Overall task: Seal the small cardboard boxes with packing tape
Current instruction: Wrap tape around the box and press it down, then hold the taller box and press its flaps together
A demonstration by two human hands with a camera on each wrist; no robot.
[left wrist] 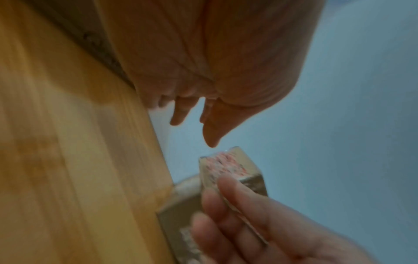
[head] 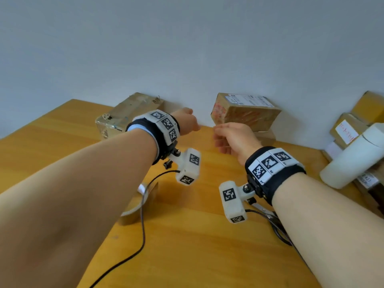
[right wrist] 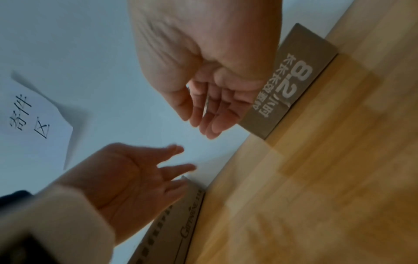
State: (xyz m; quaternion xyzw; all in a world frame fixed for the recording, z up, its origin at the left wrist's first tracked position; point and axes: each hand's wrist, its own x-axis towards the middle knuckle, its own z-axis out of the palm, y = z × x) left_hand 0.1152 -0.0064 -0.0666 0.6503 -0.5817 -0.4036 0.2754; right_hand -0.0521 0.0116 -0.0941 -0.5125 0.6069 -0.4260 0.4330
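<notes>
A small cardboard box (head: pixel 245 113) with a white label and red print sits on a flatter box (head: pixel 267 140) against the wall. My right hand (head: pixel 220 134) hovers just in front of its left end, fingers relaxed and empty (right wrist: pixel 208 116). Whether it touches the box (left wrist: pixel 226 164) I cannot tell. My left hand (head: pixel 195 126) hangs a little to the left, fingers loose, holding nothing (left wrist: pixel 196 121). A larger taped box (head: pixel 124 117) lies behind my left wrist. A brown tape roll (head: pixel 135 206) stands on the table (head: pixel 197 246) under my left forearm, partly hidden.
Scissors (head: pixel 268 215) lie under my right wrist. At the right edge, several more boxes (head: pixel 349 125) are stacked beside a white cylinder (head: pixel 353 156). A black cable (head: pixel 141 235) trails across the table. A handwritten paper (right wrist: pixel 29 114) hangs on the wall.
</notes>
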